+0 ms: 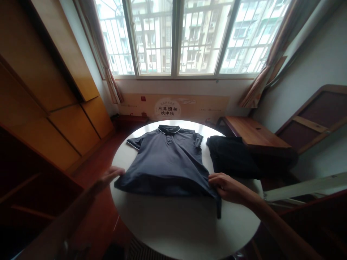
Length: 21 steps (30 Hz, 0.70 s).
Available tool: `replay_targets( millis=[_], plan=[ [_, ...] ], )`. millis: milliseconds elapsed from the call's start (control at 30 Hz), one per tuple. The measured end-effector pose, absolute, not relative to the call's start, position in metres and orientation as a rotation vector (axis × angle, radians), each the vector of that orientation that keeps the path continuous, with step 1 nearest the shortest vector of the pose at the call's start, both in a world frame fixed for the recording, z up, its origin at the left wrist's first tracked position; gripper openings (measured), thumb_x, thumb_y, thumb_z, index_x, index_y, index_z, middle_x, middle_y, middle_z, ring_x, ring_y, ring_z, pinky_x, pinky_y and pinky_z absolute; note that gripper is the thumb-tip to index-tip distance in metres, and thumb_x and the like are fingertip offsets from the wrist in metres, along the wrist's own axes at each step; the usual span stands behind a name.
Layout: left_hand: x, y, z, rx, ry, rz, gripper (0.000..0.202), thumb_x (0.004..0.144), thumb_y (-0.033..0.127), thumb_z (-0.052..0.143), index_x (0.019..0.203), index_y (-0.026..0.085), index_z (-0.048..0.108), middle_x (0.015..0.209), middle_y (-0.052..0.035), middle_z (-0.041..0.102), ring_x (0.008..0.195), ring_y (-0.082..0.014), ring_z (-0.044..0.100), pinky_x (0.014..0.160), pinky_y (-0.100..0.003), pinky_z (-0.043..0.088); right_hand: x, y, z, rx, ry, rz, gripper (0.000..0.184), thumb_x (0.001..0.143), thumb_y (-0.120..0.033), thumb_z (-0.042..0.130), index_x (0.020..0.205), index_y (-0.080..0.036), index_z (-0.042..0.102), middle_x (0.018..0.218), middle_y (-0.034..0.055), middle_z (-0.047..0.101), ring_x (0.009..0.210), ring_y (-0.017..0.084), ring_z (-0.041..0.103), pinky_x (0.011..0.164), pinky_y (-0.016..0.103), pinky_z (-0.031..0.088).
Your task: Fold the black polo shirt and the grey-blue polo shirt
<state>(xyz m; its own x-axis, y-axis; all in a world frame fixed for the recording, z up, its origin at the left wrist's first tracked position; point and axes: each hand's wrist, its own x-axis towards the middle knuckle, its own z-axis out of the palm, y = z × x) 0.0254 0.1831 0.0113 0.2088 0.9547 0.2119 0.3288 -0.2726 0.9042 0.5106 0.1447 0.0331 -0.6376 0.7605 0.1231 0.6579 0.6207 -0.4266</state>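
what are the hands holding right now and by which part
The dark grey short-sleeved polo shirt, by its bottom hem: the right hand pinches the right corner; the left hand meets the left corner, its grip too blurred to tell.

The shirt (168, 159) lies in the middle of the worktop (184, 224), collar far, hem near. The left hand (110, 177) is at its near left corner, the right hand (230, 187) at its near right corner. A second garment (233, 157) lies just right of the shirt. Behind the worktop is the window (176, 36).
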Motion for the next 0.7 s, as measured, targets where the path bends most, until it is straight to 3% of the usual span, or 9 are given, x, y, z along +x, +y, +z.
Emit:
replay_targets(
  millis=[133,233,300,367,433,500,600,700],
  plan=[
    [0.038,0.2,0.014,1.867,1.086,0.505,0.066,0.094,0.064,0.036,0.054,0.017,0.058,0.045,-0.0004,0.051,0.043,-0.0125,0.049,0.047,-0.023,0.041,0.497,0.16,0.036,-1.225,-2.447,0.478,0.026,0.076,-0.001,0.043,0.067,-0.017,0.061,0.069,0.0008,0.059,0.065,0.013,0.055,0.066,0.024,0.041],
    [0.075,0.234,0.017,2.122,1.218,0.552,0.063,0.097,0.058,0.034,0.054,0.018,0.056,0.043,0.0006,0.049,0.041,-0.0118,0.048,0.047,-0.023,0.04,0.457,0.192,0.035,-1.283,-2.425,0.381,0.022,0.089,-0.012,0.049,0.086,-0.017,0.07,0.09,0.0054,0.068,0.082,0.017,0.063,0.08,0.029,0.047],
    [0.107,0.267,0.016,2.374,1.259,0.629,0.053,0.099,0.049,0.037,0.067,0.017,0.065,0.061,-0.0035,0.064,0.059,-0.0149,0.061,0.066,-0.025,0.049,0.428,0.217,0.031,-1.347,-2.466,0.31,0.018,0.094,-0.023,0.055,0.104,-0.018,0.069,0.108,0.0073,0.067,0.095,0.02,0.063,0.088,0.034,0.049],
    [0.138,0.303,0.01,2.545,1.28,0.584,0.045,0.101,0.04,0.035,0.093,0.016,0.072,0.095,-0.01,0.073,0.092,-0.0201,0.067,0.091,-0.03,0.049,0.402,0.239,0.026,-1.379,-2.5,0.273,0.027,0.096,-0.034,0.058,0.118,-0.018,0.063,0.121,0.0084,0.063,0.103,0.022,0.062,0.09,0.041,0.052],
    [0.164,0.341,-0.001,2.614,1.405,0.396,0.042,0.1,0.035,0.035,0.125,0.018,0.064,0.135,-0.0121,0.06,0.126,-0.0251,0.053,0.109,-0.042,0.038,0.385,0.257,0.019,-1.385,-2.514,0.269,0.035,0.096,-0.037,0.06,0.125,-0.018,0.058,0.126,0.0092,0.059,0.105,0.022,0.062,0.089,0.044,0.054],
    [0.182,0.375,-0.013,2.566,1.54,0.172,0.05,0.101,0.039,0.032,0.146,0.024,0.045,0.157,-0.0084,0.037,0.144,-0.0289,0.032,0.115,-0.056,0.026,0.375,0.273,0.011,-1.403,-2.523,0.261,0.036,0.096,-0.036,0.06,0.126,-0.017,0.058,0.126,0.0093,0.059,0.106,0.023,0.062,0.088,0.044,0.054],
    [0.194,0.418,-0.028,2.439,1.657,-0.001,0.057,0.101,0.05,0.023,0.155,0.03,0.028,0.164,-0.0054,0.018,0.149,-0.033,0.016,0.113,-0.068,0.017,0.372,0.295,0.0,-1.438,-2.533,0.252,0.036,0.096,-0.036,0.059,0.126,-0.016,0.058,0.125,0.0091,0.059,0.106,0.023,0.062,0.088,0.044,0.054],
    [0.196,0.451,-0.038,2.396,1.709,-0.005,0.061,0.1,0.056,0.02,0.156,0.033,0.024,0.165,-0.0045,0.012,0.15,-0.0346,0.011,0.112,-0.07,0.011,0.376,0.319,-0.008,-1.47,-2.538,0.248,0.036,0.096,-0.036,0.059,0.126,-0.016,0.057,0.125,0.0093,0.059,0.106,0.023,0.062,0.088,0.044,0.054]
  ],
)
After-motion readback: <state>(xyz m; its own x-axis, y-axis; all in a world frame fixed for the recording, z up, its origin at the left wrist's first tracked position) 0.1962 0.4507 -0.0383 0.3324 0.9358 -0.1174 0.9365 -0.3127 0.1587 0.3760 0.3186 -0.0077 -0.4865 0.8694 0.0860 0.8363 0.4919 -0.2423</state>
